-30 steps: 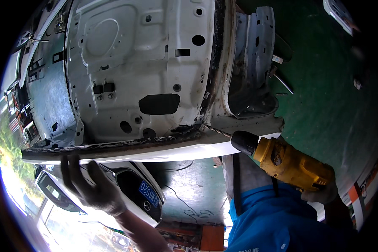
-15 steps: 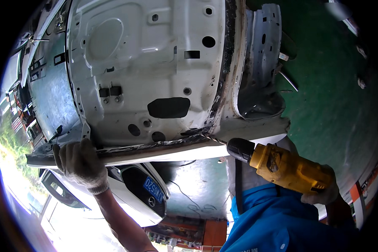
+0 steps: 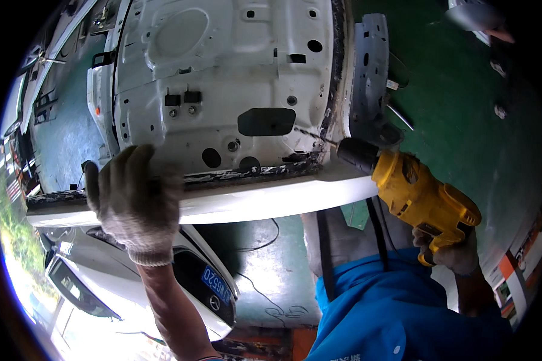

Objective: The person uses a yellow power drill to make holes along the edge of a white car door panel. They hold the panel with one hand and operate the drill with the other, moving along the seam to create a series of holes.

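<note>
My right hand (image 3: pixel 454 256), in a pale work glove, grips the handle of a yellow power drill (image 3: pixel 424 192) with a black chuck. Its long, thin drill bit (image 3: pixel 316 137) points left over the white sheet-metal floor panel (image 3: pixel 211 126) of a car body, its tip beside a large dark opening. I cannot tell whether the tip touches the metal. My left hand (image 3: pixel 135 210), gloved too, is by the long white sill (image 3: pixel 271 201), fingers stretched out and apart, partly blurred; nothing shows in it. A dark, scraped seam (image 3: pixel 241 176) runs along the sill's inner side.
Behind the sill stands a white car (image 3: pixel 111 265). A grey sheet-metal piece (image 3: pixel 370 66) juts up at the right, near a metal rod (image 3: pixel 400 117) above the green floor (image 3: pixel 451 120). A black cable (image 3: pixel 262 292) lies on the floor. Something pale and blurred (image 3: pixel 470 15) shows at the upper right.
The drill bit has come off the seam and now points over the floor panel near the large opening. My left hand has released the sill edge and opened. The whole view has shifted.
</note>
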The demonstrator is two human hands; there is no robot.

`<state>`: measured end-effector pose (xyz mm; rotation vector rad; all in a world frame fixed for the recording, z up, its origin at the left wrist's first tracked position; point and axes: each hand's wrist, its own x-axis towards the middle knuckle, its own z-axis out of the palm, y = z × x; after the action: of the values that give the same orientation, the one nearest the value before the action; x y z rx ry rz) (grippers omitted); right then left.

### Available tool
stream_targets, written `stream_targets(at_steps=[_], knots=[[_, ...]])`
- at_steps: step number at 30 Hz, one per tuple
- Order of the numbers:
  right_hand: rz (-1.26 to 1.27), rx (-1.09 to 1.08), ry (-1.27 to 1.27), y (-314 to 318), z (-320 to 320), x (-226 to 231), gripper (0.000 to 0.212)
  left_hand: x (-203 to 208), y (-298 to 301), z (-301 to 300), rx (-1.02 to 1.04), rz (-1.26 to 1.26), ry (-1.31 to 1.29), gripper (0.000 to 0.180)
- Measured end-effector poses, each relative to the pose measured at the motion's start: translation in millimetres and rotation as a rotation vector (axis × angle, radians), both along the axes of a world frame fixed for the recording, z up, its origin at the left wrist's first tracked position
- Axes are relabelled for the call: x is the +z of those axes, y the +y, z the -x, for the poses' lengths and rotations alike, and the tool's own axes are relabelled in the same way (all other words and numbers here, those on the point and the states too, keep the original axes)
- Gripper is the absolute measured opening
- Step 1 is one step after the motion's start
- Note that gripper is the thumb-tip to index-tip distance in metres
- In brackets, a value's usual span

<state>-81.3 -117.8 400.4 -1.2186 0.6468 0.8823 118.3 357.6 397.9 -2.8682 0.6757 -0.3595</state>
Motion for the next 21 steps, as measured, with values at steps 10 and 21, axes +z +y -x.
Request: stream_targets(at_steps=[10, 21], knots=[[0.014, -0.190, 0.075, 60, 31, 30, 0.047, -29, -90, 4, 0.020, -0.038, 0.868, 0.023], [-0.007, -0.050, 0.187, 27, 52, 25, 0.071, -36, -54, -30, -0.018, 0.228, 1.175, 0.011]])
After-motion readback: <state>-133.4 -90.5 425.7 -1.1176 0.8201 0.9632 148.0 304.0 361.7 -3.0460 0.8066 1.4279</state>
